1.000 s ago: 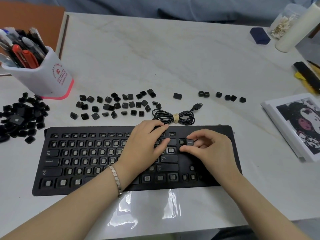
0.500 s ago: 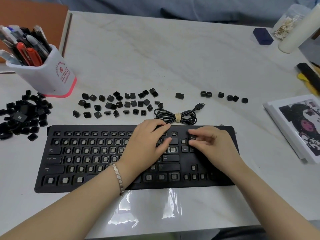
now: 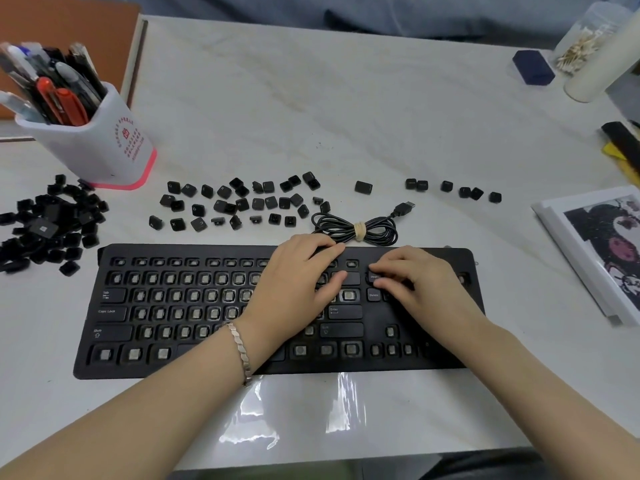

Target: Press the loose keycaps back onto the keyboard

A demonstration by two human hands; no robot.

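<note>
Having left the Delete key (image 3: pixel 373 295), right hand (image 3: pixel 426 289) presses the keycap (image 3: pixel 374 276) above.

The keyboard (image 3: pixel 207 306) lies along the table's (image 3: pixel 346 116) near edge, with the left hand (image 3: pixel 294 285) and right hand (image 3: pixel 422 285) on its right half. Just behind it lie scattered keycaps (image 3: pixel 239 202), a coiled USB cable (image 3: pixel 356 228) to their right, and a short keycap row (image 3: pixel 450 188) farther right. A keycap pile (image 3: pixel 45 223) sits at the left edge, with a pen holder (image 3: pixel 104 143) behind it.
</note>
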